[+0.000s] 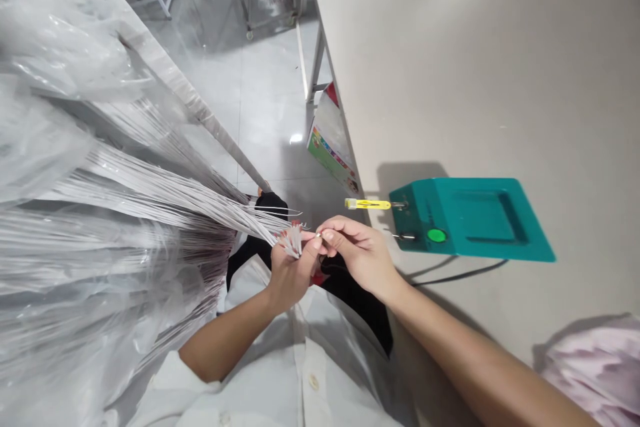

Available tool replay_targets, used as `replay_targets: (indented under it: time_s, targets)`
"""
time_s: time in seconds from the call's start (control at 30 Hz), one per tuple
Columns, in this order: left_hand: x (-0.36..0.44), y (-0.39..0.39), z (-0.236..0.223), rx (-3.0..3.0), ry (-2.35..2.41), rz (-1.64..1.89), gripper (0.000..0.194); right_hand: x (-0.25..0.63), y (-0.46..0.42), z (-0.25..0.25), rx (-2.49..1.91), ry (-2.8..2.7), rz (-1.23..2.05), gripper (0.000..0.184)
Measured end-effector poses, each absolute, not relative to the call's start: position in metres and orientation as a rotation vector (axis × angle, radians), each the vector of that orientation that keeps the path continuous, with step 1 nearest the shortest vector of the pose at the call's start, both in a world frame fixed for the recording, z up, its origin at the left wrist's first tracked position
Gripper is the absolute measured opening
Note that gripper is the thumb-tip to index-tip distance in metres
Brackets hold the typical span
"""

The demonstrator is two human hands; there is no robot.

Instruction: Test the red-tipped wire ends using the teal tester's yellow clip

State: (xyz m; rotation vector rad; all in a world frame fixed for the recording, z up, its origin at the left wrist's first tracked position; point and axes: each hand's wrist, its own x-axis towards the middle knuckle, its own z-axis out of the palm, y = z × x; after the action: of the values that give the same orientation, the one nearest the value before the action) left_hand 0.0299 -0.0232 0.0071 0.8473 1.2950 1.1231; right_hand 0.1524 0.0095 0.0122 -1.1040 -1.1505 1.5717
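Observation:
My left hand (pixel 291 273) is closed around the end of a bundle of thin white wires (pixel 195 193), whose reddish-tipped ends fan out above the fingers. Fingertips of my right hand (pixel 360 250) pinch close against my left thumb, at a small pale piece (pixel 319 235) too tiny to name. Right of my hands, on the table, sits a teal device (pixel 480 217) with a green button (pixel 437 235). A small yellow-handled tool (pixel 367 204) sticks out from its left side, level with the table's edge.
The pale table (pixel 475 80) fills the right side. At left, more wire bundles hang in clear plastic (pixel 45 133) along a rail (pixel 195 103). Black cables (pixel 460 275) run from the device. A pink cloth (pixel 600 373) lies at lower right. A printed box (pixel 330 147) stands beside the table.

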Motion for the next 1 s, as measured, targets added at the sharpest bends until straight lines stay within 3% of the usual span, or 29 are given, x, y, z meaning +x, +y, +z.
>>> replay_targets:
  time_s: [0.33,0.53,0.63,0.8,1.0]
  targets:
    - [0.021,-0.019,0.001,0.799,1.222,1.033,0.027,0.154,0.010,0.012,-1.123,-1.205,1.575,0.025]
    - [0.013,-0.013,0.016,0.947,1.286,0.912,0.028,0.171,0.017,0.017,-1.125,-1.509,1.204,0.025]
    - [0.009,-0.008,0.021,1.110,1.241,0.883,0.028,0.178,0.020,0.021,-1.026,-1.798,1.116,0.012]
    - [0.000,-0.003,0.019,1.141,1.072,0.779,0.029,0.180,0.023,0.025,-0.918,-1.793,1.266,0.010]
    - [0.002,-0.004,0.007,0.799,0.943,0.829,0.026,0.165,0.015,0.017,-0.996,-1.232,1.593,0.016]
